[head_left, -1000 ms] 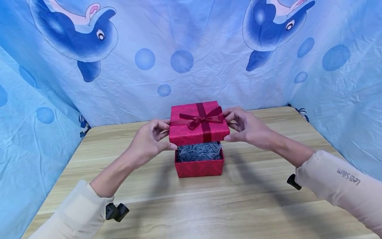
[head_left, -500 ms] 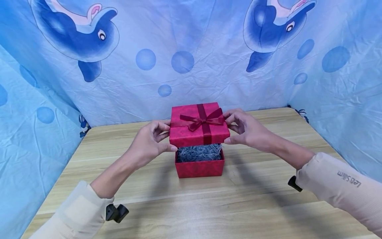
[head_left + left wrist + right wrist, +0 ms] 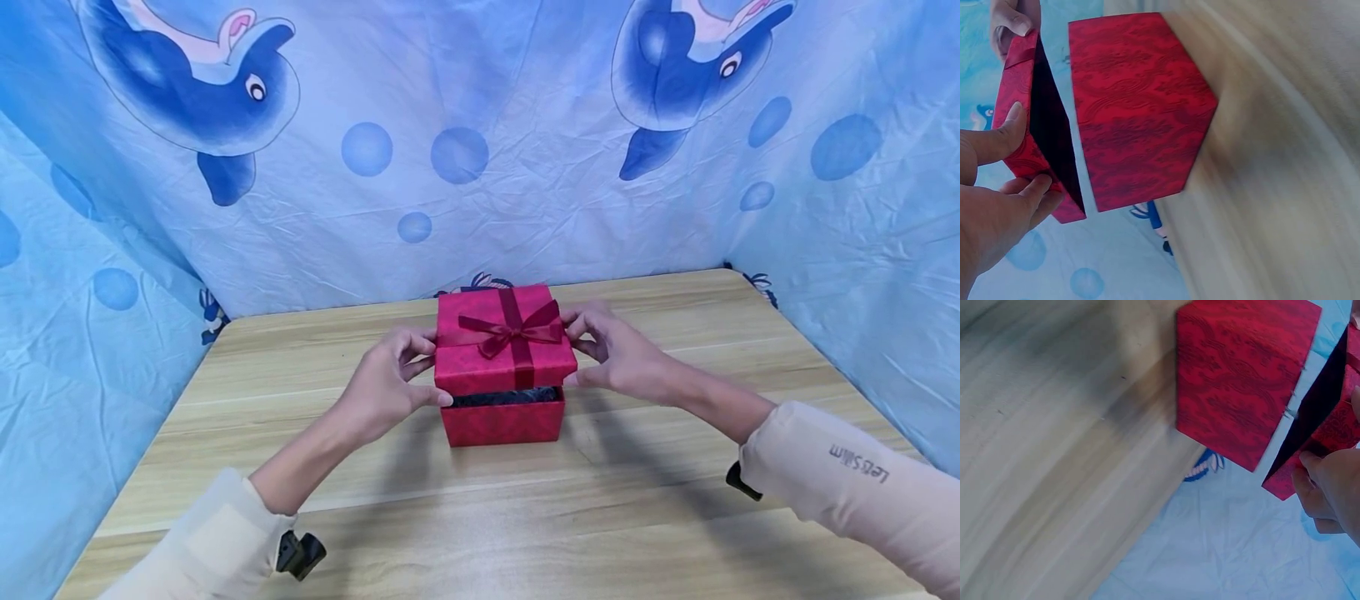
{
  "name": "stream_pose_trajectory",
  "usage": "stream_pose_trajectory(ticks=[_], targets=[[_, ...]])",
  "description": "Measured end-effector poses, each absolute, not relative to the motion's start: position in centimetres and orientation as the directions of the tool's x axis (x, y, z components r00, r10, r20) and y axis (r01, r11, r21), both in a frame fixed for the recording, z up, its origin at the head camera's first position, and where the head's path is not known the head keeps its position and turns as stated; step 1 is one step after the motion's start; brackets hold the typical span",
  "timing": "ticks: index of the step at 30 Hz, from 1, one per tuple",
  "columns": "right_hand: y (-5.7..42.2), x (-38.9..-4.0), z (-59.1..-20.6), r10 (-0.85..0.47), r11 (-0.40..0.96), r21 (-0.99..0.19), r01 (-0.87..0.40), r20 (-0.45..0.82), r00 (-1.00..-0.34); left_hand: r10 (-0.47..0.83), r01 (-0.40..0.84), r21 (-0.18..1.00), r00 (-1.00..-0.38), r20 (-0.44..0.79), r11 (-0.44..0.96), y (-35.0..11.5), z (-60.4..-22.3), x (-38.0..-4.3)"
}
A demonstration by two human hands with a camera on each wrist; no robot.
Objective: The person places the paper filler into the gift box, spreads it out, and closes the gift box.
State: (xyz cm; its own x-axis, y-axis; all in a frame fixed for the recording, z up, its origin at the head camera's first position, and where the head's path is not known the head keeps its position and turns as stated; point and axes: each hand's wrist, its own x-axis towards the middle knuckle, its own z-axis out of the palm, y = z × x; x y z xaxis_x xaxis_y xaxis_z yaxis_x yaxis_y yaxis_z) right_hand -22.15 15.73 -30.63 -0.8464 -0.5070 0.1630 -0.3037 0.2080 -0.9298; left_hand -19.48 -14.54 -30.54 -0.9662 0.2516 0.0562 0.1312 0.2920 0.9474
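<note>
Between my two hands is a red patterned box lid point(image 3: 472, 362) with a dark red ribbon bow point(image 3: 510, 332) on top. My left hand point(image 3: 386, 387) pinches its left side, thumb at the front corner. On the opposite side my right hand point(image 3: 618, 354) grips it the same way. Just below stands the open red gift box point(image 3: 504, 423) on the table. A strip of dark grey shredded paper point(image 3: 510, 397) shows inside it; the lid hides the rest. Both wrist views show a narrow gap between the lid point(image 3: 1019, 147) and the box point(image 3: 1241, 381).
The box stands on a light wood-grain table point(image 3: 480, 517). Blue cloth point(image 3: 525, 200) printed with dolphins and bubbles hangs behind the table and along both sides. Black wrist-camera mounts point(image 3: 300, 555) sit at the cream sleeves point(image 3: 217, 533).
Both hands have lowered the lid toward the box, with most of the drop in the last half second. Less of the shredded paper shows now. The box has stayed in place.
</note>
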Motion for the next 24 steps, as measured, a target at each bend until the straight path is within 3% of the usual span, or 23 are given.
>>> stream_pose_trajectory(ticks=[24], targets=[[15.0, -21.7, -33.4, -0.504, 0.216, -0.924, -0.315, 0.171, -0.846, 0.234, 0.152, 0.941, -0.969, 0.081, 0.303, -14.5, -33.2, -19.1]])
